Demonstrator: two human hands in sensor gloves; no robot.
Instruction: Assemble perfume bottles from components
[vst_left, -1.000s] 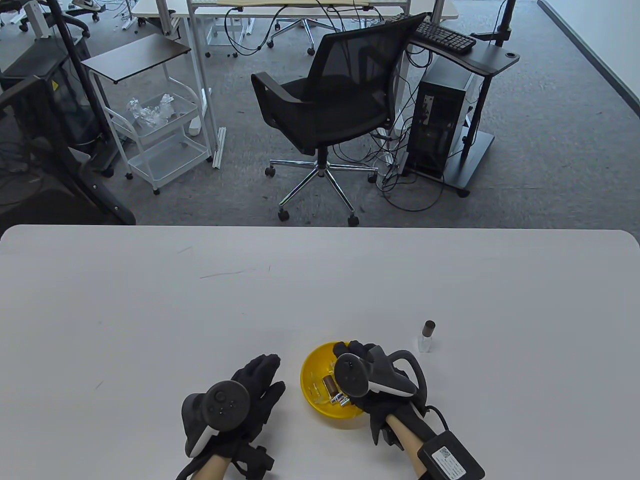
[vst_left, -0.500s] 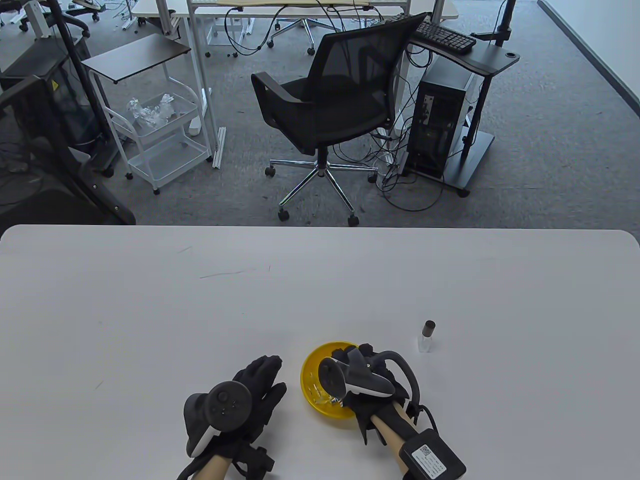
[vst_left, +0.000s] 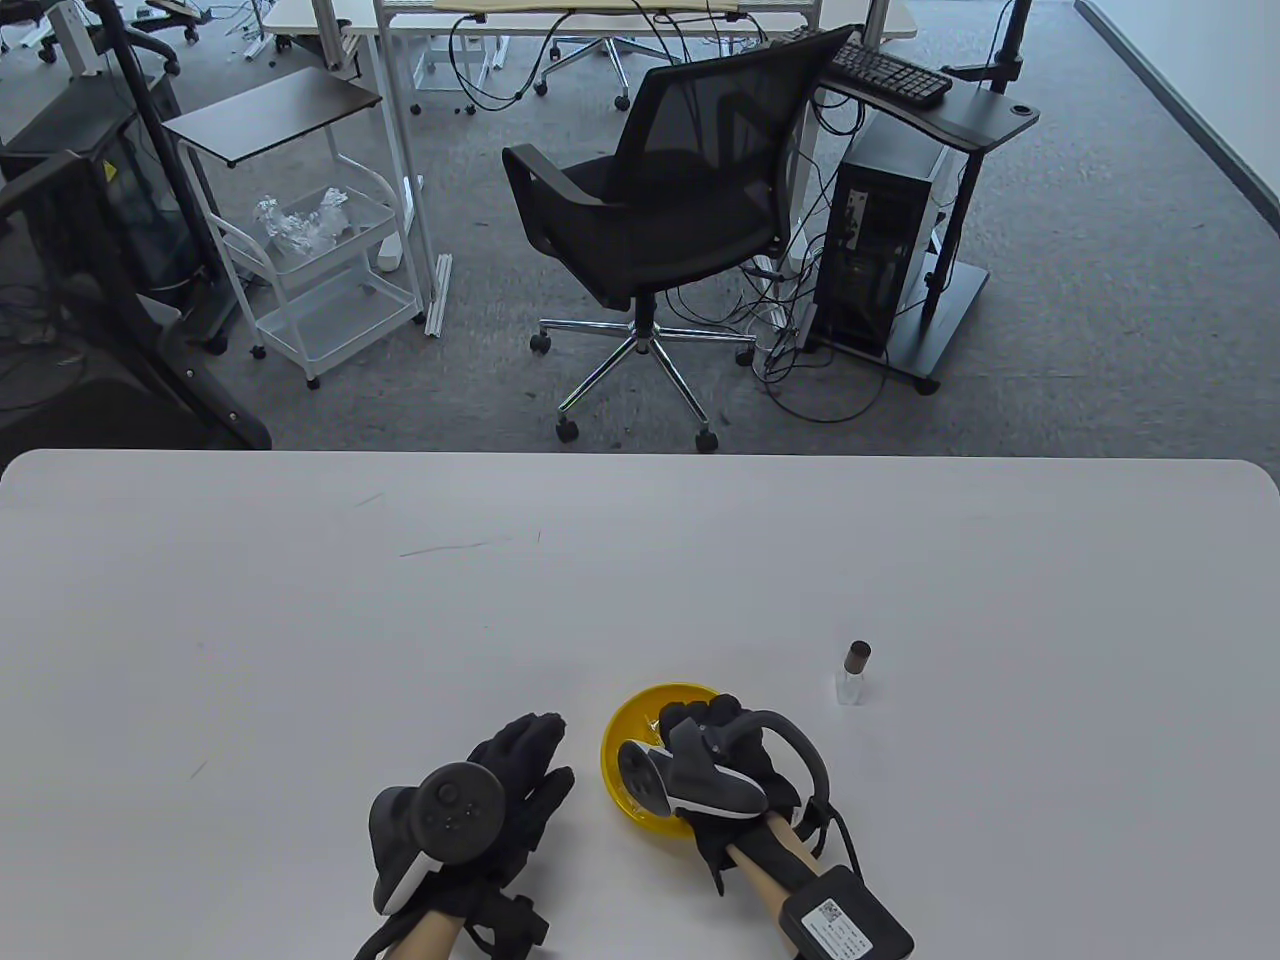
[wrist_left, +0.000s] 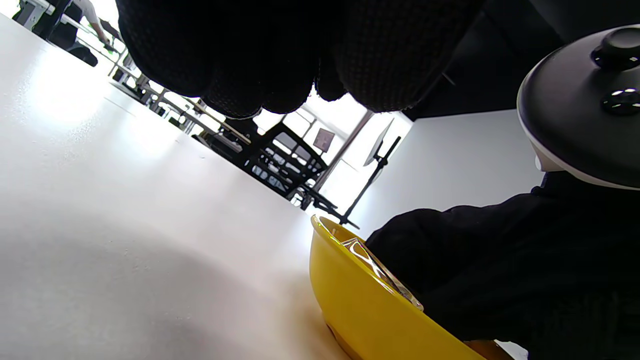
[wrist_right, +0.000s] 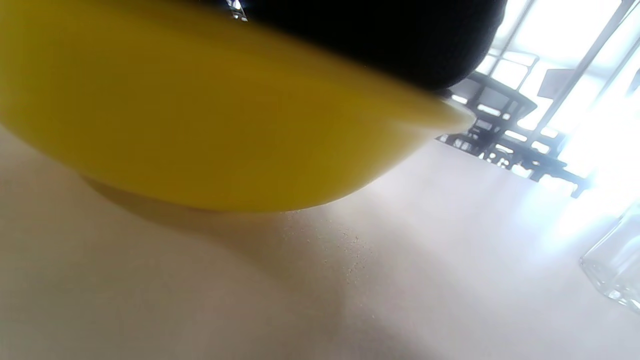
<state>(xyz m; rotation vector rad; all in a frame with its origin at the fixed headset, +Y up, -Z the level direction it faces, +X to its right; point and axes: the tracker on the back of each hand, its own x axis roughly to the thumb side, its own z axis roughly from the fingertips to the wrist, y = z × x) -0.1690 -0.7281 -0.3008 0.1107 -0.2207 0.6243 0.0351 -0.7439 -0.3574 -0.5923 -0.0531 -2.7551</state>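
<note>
Yellow bowl (vst_left: 625, 730) near the table's (vst_left: 300, 650) front edge, right of centre. Right hand (vst_left: 725, 765) reaching down into it from the near right, fingers (vst_left: 700, 715) over the far rim, tracker (vst_left: 690, 780) tilted on its side above the contents. Grip not visible: cannot tell whether pinching anything or spread. Clear glass piece (wrist_left: 380, 270) lying against the bowl's inner wall in the left wrist view, long axis slanting along the rim, just beside the dark glove. Other bowl contents hidden under the hand.

Left hand (vst_left: 490, 800) resting flat on the table just left of the bowl, palm down, fingers (vst_left: 530, 745) stretched forward and close together, pointing away and slightly right, holding nothing.

Assembled bottle (vst_left: 853, 675) standing upright beyond and right of the bowl, well apart from both hands: clear body below, dark cap on top, long axis vertical. Its glass base showing at the right edge of the right wrist view (wrist_right: 612, 270), blurred. Bowl's outer wall (wrist_right: 200, 130) filling the upper left of that view, sitting on the table.
</note>
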